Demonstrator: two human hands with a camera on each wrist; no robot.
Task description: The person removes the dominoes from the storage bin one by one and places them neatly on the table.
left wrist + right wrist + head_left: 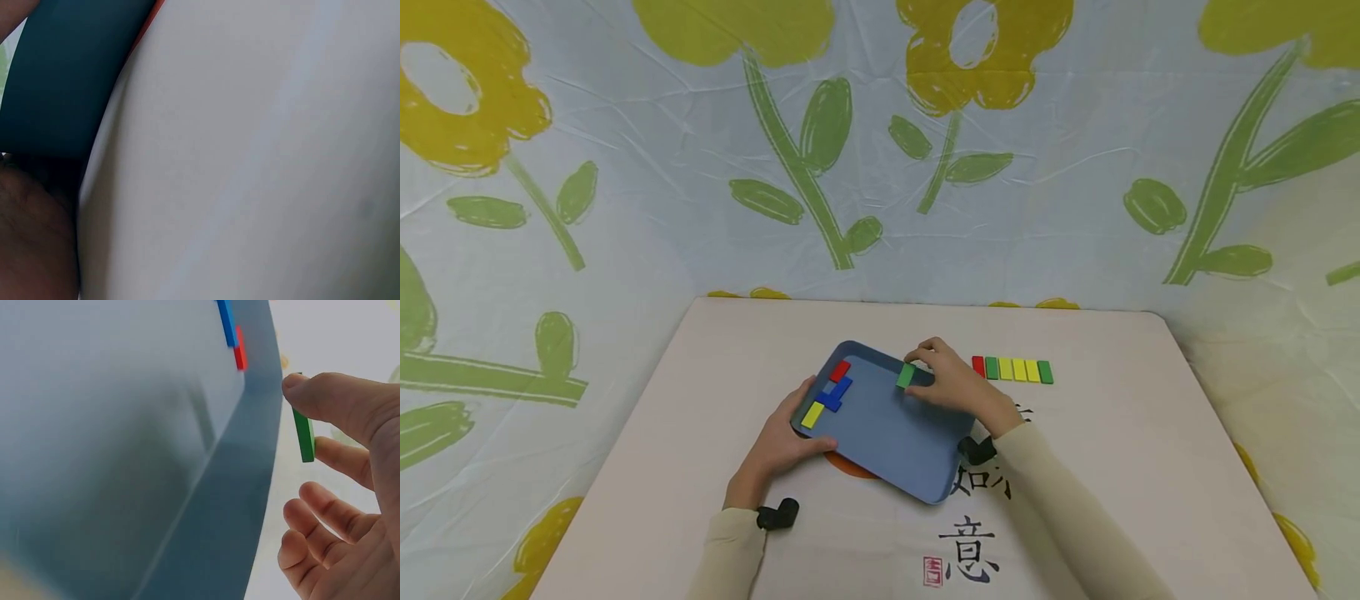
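My left hand [781, 442] grips a blue-grey tray [880, 433] at its left corner, the thumb along the near rim. In the left wrist view the tray's dark outer wall [62, 81] fills the upper left, beside part of the hand. Between thumb and index finger, my right hand [951, 379] pinches a green rectangular block [906, 376] over the tray's far right side. The right wrist view shows this green block [304, 434] held upright, the other fingers loosely bent. Inside the tray's left end lie a red block [840, 372], blue blocks [835, 395] and a yellow block [812, 415].
Right of the tray, a row of red, green and yellow blocks [1018, 370] lies on the pale table [1097, 467]. Black calligraphy [970, 550] and a red seal mark the cloth. A flower-printed curtain [880, 167] hangs behind the table's far edge.
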